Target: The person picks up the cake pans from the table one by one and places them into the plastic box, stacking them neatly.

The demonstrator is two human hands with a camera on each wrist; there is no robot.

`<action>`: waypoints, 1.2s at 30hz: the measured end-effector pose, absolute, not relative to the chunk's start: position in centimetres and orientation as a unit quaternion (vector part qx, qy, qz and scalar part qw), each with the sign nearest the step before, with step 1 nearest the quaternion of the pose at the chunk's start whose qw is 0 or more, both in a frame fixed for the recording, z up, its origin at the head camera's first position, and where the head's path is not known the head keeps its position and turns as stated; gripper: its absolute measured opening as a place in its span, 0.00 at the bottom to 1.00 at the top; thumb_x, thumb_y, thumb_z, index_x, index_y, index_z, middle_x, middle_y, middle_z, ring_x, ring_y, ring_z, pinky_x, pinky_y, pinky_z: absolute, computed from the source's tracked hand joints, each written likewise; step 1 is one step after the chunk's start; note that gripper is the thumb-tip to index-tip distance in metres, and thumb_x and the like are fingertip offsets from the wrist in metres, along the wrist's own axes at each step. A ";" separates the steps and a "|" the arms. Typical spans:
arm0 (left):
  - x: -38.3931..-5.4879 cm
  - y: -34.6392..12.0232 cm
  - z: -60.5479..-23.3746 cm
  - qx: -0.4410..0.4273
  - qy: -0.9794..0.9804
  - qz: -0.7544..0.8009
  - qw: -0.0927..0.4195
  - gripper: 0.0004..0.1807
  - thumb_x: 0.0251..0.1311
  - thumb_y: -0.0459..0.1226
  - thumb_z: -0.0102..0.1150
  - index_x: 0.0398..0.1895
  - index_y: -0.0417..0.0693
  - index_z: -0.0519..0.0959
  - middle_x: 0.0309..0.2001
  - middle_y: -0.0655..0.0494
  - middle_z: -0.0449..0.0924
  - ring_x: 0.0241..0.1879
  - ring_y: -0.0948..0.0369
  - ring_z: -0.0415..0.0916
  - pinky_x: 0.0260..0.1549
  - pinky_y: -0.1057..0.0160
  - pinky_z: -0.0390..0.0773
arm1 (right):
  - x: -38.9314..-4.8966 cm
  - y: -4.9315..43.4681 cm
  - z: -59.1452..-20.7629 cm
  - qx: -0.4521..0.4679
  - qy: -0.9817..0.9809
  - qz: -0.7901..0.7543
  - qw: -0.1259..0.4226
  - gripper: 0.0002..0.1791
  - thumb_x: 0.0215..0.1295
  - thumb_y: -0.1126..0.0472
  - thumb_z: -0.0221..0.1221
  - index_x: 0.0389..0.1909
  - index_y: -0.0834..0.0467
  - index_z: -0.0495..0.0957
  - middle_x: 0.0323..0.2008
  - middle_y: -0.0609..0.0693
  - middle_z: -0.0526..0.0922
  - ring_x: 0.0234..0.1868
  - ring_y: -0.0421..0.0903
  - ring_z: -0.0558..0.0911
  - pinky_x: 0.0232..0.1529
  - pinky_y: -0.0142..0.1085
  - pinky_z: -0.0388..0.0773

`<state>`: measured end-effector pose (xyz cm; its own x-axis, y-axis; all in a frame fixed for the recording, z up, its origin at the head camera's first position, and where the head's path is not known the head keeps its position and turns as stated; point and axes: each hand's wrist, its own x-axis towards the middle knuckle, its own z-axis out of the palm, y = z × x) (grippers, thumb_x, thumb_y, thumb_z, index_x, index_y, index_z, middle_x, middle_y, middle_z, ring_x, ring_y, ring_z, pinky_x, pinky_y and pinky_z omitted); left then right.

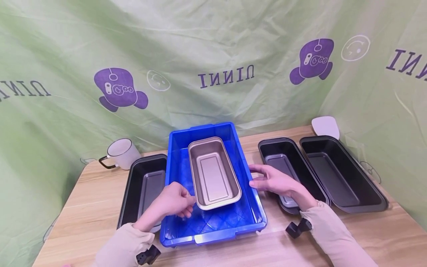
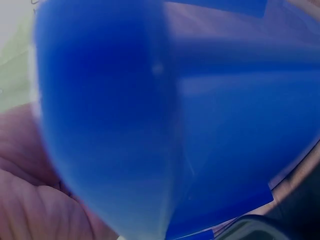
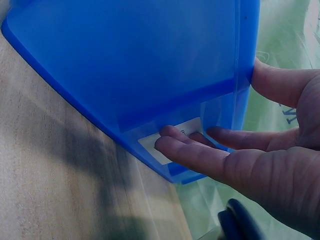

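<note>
A blue plastic bin (image 1: 254, 207) stands mid-table in the head view. Inside it a champagne-coloured metal loaf pan (image 1: 213, 174) lies tilted, its near end raised against the bin floor. My left hand (image 1: 176, 200) sits at the bin's left wall, fingers curled over the rim close to the pan's near corner. My right hand (image 1: 271, 181) lies flat against the outside of the right wall. The right wrist view shows the right hand's straight fingers (image 3: 200, 157) on the blue bin wall (image 3: 140, 65) beside a white label (image 3: 150, 141), thumb at the rim. The left wrist view is a blur of the blue bin (image 2: 200, 125) and my left hand's palm (image 2: 30, 190).
A black loaf pan (image 1: 143, 189) lies left of the bin, and two more black pans (image 1: 287, 159) (image 1: 340, 170) lie to its right. A white mug (image 1: 121, 152) stands at the back left, a white flat object (image 1: 325, 126) at the back right. A green cloth backdrop encloses the table.
</note>
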<state>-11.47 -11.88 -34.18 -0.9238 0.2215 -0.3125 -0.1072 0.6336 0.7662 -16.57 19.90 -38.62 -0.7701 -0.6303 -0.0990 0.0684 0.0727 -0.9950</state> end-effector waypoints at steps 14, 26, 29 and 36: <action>-11.7 -12.1 -33.6 0.045 0.886 0.422 0.187 0.15 0.60 0.34 0.61 0.17 0.36 0.80 0.17 0.51 0.80 0.17 0.58 0.80 0.19 0.61 0.82 | -16.6 20.0 -38.4 -0.203 0.680 -0.650 0.271 0.43 0.65 0.65 0.60 0.68 0.79 0.44 0.64 0.79 0.56 0.59 0.70 0.69 0.53 0.44 0.77; -12.4 -15.0 -32.0 0.123 0.881 0.433 0.146 0.11 0.62 0.38 0.60 0.29 0.38 0.81 0.23 0.52 0.82 0.24 0.59 0.81 0.24 0.63 0.83 | -16.5 19.9 -38.8 -0.199 0.685 -0.649 0.265 0.43 0.64 0.64 0.60 0.68 0.79 0.43 0.65 0.78 0.55 0.60 0.69 0.69 0.54 0.41 0.77; -11.9 -16.4 -31.3 0.121 0.874 0.452 0.127 0.11 0.63 0.38 0.60 0.34 0.36 0.81 0.27 0.51 0.83 0.27 0.59 0.82 0.27 0.64 0.83 | -16.3 19.9 -38.8 -0.199 0.682 -0.652 0.264 0.44 0.64 0.65 0.60 0.68 0.80 0.43 0.65 0.78 0.54 0.60 0.68 0.69 0.55 0.40 0.76; -9.5 -20.7 -31.7 0.061 0.855 0.506 0.099 0.15 0.65 0.37 0.57 0.42 0.29 0.78 0.31 0.47 0.82 0.31 0.59 0.82 0.32 0.61 0.83 | -16.5 19.9 -38.8 -0.204 0.686 -0.648 0.262 0.42 0.65 0.65 0.60 0.68 0.79 0.45 0.66 0.77 0.54 0.61 0.67 0.69 0.54 0.38 0.76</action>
